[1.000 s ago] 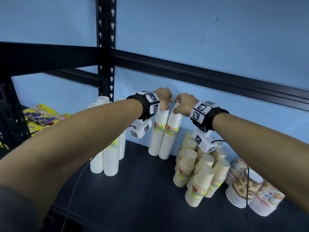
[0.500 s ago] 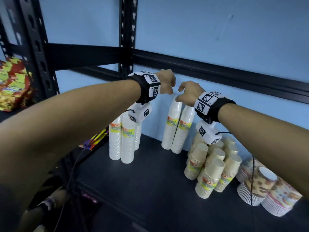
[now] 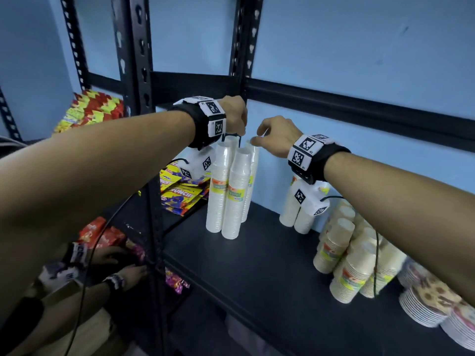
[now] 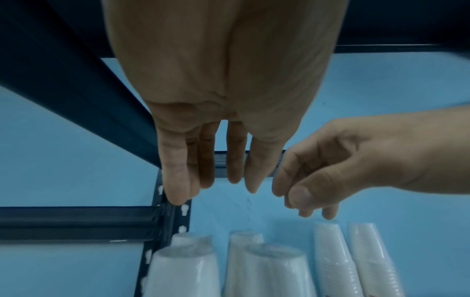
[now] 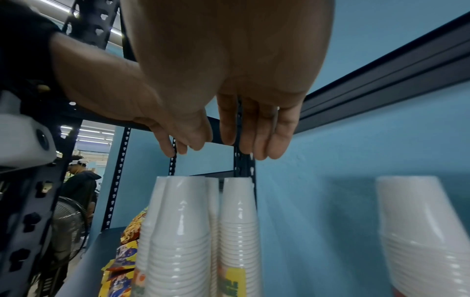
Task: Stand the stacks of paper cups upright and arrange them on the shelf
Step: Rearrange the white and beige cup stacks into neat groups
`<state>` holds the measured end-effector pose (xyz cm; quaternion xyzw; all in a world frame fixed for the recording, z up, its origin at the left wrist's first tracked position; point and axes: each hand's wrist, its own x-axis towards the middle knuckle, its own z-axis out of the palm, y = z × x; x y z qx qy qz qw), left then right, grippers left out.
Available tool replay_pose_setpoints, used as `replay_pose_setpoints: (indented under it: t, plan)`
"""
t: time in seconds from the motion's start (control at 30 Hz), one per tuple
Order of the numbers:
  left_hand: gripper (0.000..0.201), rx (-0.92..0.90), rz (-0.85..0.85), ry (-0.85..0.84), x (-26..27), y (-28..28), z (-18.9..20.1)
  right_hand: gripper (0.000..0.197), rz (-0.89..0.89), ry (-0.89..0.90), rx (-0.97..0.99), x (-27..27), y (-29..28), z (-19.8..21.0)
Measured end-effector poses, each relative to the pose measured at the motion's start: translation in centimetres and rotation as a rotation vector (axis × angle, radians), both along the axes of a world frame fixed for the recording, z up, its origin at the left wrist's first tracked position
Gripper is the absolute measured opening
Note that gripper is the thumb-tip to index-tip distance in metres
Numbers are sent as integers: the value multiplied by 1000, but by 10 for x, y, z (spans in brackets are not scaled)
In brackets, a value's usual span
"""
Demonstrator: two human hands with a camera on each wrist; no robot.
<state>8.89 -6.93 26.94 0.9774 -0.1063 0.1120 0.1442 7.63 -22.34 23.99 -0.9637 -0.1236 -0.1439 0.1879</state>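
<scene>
Count of items on the shelf [image 3: 257, 265].
White paper cup stacks [image 3: 232, 196]: four upright at left, two [image 3: 295, 211] further right. Tan cup stacks [image 3: 352, 265]: several leaning, number unclear. Hands: two.

Hidden, cropped and blurred parts

In the head view the left hand [image 3: 232, 115] covers the tops of the rear white cup stacks [image 3: 226, 186], so any contact there cannot be told; the right wrist camera [image 3: 307, 199] masks much of the two white stacks [image 3: 295, 214] behind it, the patterned plates [image 3: 437, 309] run off the right edge, and the label print is too blurred to read.
</scene>
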Motion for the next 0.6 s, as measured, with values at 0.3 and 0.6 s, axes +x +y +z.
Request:
replay_pose_setpoints:
  t: [0.3,0.6]
  plan:
    - [30,94,23,95,-7,20,-21,51,53,88,-45,-9,29,-13]
    - [39,43,-22,123,-12,26,-41,57,52,156,-64,-12,37,-24]
